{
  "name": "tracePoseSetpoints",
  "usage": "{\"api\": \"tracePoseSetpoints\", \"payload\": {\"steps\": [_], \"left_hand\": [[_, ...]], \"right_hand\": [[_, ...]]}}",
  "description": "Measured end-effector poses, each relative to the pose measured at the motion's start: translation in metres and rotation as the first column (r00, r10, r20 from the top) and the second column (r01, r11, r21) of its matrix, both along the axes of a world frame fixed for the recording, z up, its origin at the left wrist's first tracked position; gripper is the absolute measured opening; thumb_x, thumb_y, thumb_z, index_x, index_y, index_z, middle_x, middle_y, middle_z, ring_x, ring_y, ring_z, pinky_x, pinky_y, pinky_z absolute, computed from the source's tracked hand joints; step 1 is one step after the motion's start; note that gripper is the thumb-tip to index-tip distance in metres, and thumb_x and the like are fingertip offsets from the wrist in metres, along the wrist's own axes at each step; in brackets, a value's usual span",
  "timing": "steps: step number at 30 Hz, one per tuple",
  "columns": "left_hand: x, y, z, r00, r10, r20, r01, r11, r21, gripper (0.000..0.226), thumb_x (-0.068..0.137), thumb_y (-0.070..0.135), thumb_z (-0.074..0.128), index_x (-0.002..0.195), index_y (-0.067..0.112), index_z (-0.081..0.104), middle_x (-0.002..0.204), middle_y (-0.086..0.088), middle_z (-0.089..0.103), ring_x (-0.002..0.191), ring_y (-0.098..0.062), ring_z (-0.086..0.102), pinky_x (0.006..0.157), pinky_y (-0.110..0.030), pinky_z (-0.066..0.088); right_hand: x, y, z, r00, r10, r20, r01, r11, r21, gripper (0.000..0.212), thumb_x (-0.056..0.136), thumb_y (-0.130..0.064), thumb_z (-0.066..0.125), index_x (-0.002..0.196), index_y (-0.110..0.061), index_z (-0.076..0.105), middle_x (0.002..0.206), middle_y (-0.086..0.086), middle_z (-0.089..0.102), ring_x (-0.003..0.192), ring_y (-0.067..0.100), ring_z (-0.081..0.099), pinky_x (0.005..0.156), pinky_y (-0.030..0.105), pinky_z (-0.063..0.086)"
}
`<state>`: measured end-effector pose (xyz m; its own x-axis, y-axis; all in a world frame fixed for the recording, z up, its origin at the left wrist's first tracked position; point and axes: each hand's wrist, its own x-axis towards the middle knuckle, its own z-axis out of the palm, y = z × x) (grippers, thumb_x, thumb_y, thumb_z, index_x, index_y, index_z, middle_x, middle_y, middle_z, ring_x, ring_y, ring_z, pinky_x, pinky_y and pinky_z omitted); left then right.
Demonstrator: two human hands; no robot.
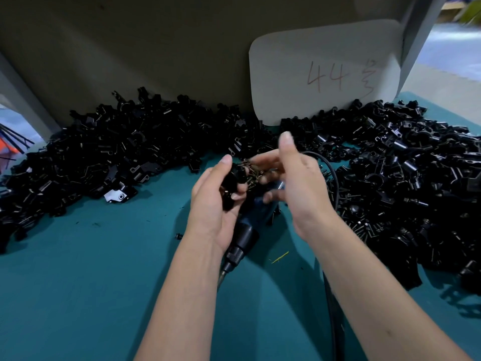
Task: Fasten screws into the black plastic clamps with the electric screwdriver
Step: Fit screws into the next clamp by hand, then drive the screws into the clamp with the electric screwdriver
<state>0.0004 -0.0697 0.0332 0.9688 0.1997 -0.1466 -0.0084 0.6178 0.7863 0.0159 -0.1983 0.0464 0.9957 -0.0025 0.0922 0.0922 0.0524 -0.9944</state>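
My left hand [217, 201] grips a black plastic clamp [231, 175] above the teal table [104, 269]. My right hand [296, 183] is cupped just right of it, holding a small bunch of brass-coloured screws [253, 170] in its curled fingers. The blue and black electric screwdriver [250, 220] lies on the table beneath both hands, its tip pointing toward me; its black cable [334, 183] loops behind my right wrist. The hands hide part of the screwdriver.
A large heap of black clamps [109, 157] spreads across the back left, and another heap [406, 173] fills the right side, with loose screws [361, 225] at its near edge. A white card marked 44 [325, 74] leans on the grey back panel.
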Motion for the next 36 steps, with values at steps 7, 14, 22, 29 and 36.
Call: {"api": "tracePoseSetpoints", "payload": {"steps": [7,14,22,29,36], "left_hand": [[0.003,0.013,-0.005,0.995,0.039,-0.09,-0.051,0.99,-0.133,0.032,0.103,0.035,0.045,0.084,0.009,0.047,0.069,-0.012,0.059,0.047,-0.015,0.042,0.034,-0.018,0.026],[0.003,0.015,-0.007,0.997,0.018,-0.075,-0.021,0.999,-0.041,0.03,0.104,0.039,0.044,0.081,0.02,0.036,0.059,0.002,0.035,0.041,-0.009,0.025,0.033,-0.019,0.015],[0.001,0.016,-0.011,0.998,-0.019,-0.055,0.018,1.0,-0.019,0.022,0.097,0.039,0.067,0.091,0.023,0.053,0.062,0.003,0.038,0.042,-0.006,0.025,0.034,-0.018,0.018],[0.004,0.015,-0.015,0.998,0.006,-0.069,-0.003,0.999,0.044,0.024,0.096,0.037,0.068,0.089,0.025,0.048,0.057,0.006,0.035,0.04,-0.007,0.023,0.036,-0.019,0.016],[0.006,0.015,-0.024,0.991,0.039,-0.128,0.006,0.943,0.332,0.029,0.093,0.039,0.067,0.091,0.016,0.05,0.052,0.008,0.032,0.039,-0.008,0.022,0.034,-0.019,0.018]], "right_hand": [[-0.008,0.01,-0.024,0.95,-0.255,0.179,0.286,0.489,-0.824,0.077,0.079,-0.083,0.06,0.105,-0.019,0.026,0.086,0.004,0.054,0.083,0.039,0.065,0.063,0.037,0.038],[-0.002,0.011,-0.027,0.955,-0.277,0.104,0.253,0.585,-0.771,0.078,0.073,-0.06,0.082,0.107,-0.022,0.023,0.086,-0.001,0.053,0.074,0.029,0.054,0.063,0.033,0.039],[0.01,-0.009,-0.026,0.961,-0.274,0.026,0.218,0.701,-0.679,0.055,0.073,-0.05,0.08,0.101,-0.019,0.044,0.081,-0.003,0.062,0.063,0.015,0.06,0.045,0.027,0.035],[0.019,-0.024,-0.007,0.914,-0.405,-0.018,0.402,0.898,0.179,0.025,0.089,-0.035,0.081,0.087,-0.012,0.072,0.069,-0.006,0.068,0.064,0.011,0.065,0.063,0.035,0.059],[0.019,-0.037,0.015,0.866,-0.46,-0.193,0.481,0.666,0.57,0.028,0.102,-0.042,0.063,0.108,-0.017,0.052,0.1,-0.001,0.067,0.08,0.007,0.071,0.067,0.027,0.06]]}}
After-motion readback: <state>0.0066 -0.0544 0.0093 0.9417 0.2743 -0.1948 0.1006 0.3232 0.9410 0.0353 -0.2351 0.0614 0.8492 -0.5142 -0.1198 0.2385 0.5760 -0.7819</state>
